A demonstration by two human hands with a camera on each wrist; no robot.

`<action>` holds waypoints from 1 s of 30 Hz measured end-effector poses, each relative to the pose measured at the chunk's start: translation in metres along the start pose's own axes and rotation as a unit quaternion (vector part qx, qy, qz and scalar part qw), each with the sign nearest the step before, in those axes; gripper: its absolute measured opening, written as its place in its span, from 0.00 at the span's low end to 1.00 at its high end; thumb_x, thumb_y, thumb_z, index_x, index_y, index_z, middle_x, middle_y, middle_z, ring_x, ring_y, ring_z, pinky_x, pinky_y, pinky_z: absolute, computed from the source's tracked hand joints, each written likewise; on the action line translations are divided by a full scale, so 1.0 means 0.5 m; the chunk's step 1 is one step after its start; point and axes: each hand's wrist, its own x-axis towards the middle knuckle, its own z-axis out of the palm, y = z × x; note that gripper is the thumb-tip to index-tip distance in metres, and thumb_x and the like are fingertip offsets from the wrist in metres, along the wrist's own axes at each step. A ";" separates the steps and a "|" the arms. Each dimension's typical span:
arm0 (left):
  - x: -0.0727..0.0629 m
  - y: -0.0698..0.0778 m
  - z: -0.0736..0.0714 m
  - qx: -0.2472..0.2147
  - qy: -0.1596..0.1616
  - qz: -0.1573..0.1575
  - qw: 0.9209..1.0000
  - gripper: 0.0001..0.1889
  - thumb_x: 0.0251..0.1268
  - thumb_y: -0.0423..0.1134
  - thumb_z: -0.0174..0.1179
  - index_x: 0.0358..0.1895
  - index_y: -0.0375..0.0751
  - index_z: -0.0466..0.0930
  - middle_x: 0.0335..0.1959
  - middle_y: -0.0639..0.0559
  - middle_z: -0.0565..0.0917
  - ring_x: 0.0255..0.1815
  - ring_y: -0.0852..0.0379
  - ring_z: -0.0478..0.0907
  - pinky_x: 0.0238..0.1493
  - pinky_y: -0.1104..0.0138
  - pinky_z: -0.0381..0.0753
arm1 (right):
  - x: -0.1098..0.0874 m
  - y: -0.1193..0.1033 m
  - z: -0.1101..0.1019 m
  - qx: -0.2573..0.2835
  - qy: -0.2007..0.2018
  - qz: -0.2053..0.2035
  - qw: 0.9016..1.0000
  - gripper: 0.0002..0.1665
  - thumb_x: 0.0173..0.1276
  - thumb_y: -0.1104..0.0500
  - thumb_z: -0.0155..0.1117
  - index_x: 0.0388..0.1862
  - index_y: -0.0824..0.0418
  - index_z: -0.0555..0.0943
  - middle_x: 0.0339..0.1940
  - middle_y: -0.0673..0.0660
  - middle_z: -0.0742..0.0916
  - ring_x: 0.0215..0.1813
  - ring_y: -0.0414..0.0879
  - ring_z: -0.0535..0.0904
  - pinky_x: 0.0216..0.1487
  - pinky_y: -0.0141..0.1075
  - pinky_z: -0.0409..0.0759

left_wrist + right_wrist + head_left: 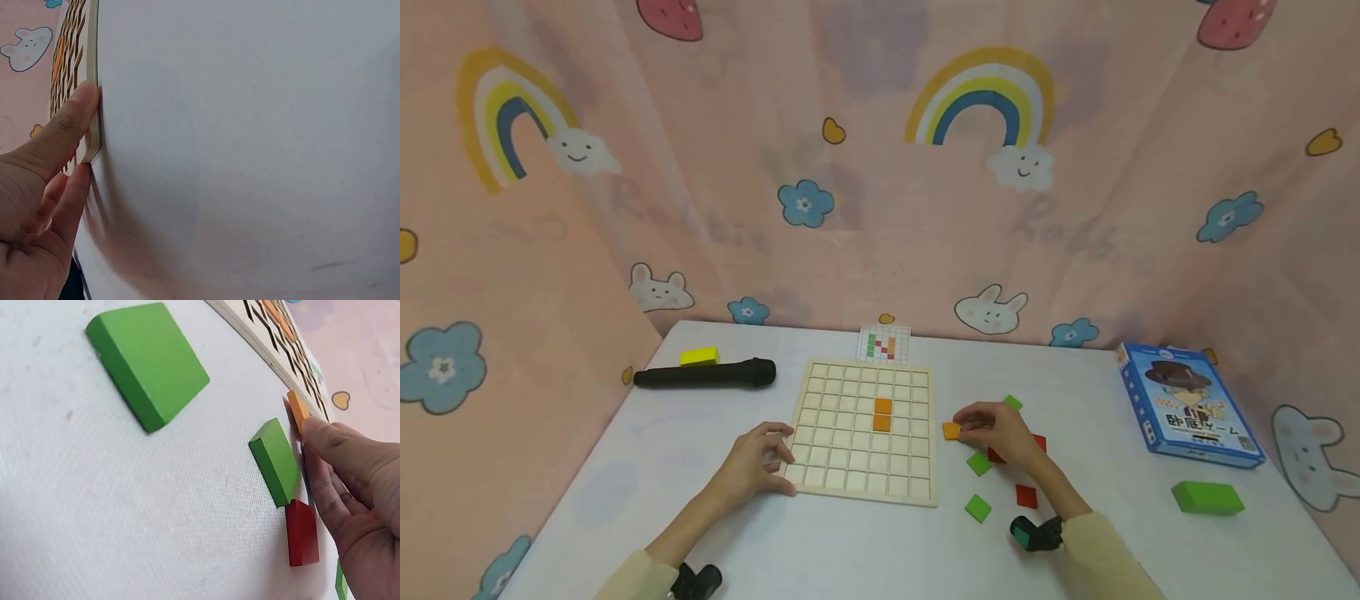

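Observation:
A pale wooden grid board (850, 460) lies in the middle of the table, with two orange square tiles (883, 406) in neighbouring cells of one column. My left hand (748, 468) holds the board's near left corner, thumb on the front edge and fingers at the left side. To the right of the board, my right hand (1003, 432) pinches another orange tile (299, 412) between thumb and fingers, close to the table. Around that hand lie green tiles (977, 508) and red tiles (1026, 497); some are partly hidden beneath it.
Behind the board is a small card (884, 345) with a coloured grid pattern. A black microphone (703, 374) and a yellow block (700, 357) lie at the back left. On the right are a blue game box (1195, 408) and a green block (1207, 498). Patterned pink cloth surrounds the table.

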 end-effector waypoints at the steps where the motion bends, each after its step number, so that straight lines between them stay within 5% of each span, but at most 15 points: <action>1: 0.000 0.001 0.001 0.004 0.000 0.002 1.000 0.19 0.25 0.30 0.80 0.25 0.39 0.79 0.55 0.42 0.76 0.56 0.38 0.75 0.43 0.70 0.85 | 0.000 0.000 0.000 0.001 0.005 0.002 1.000 0.15 0.60 0.68 0.69 0.46 0.69 0.82 0.43 0.62 0.86 0.43 0.51 0.83 0.46 0.32 0.84; 17: -0.002 0.009 0.000 0.006 0.001 -0.006 1.000 0.19 0.25 0.30 0.80 0.25 0.39 0.79 0.55 0.42 0.76 0.55 0.38 0.76 0.43 0.70 0.85 | -0.014 -0.026 0.035 0.044 0.083 0.066 0.993 0.18 0.59 0.69 0.69 0.49 0.68 0.82 0.45 0.62 0.86 0.47 0.53 0.83 0.48 0.32 0.84; 30: -0.001 0.009 0.000 0.007 0.003 -0.011 1.000 0.19 0.25 0.30 0.80 0.25 0.40 0.80 0.55 0.43 0.76 0.57 0.39 0.74 0.43 0.70 0.84 | -0.024 -0.043 0.064 0.079 0.109 0.092 0.987 0.17 0.57 0.70 0.70 0.48 0.68 0.83 0.45 0.62 0.87 0.46 0.52 0.84 0.46 0.32 0.84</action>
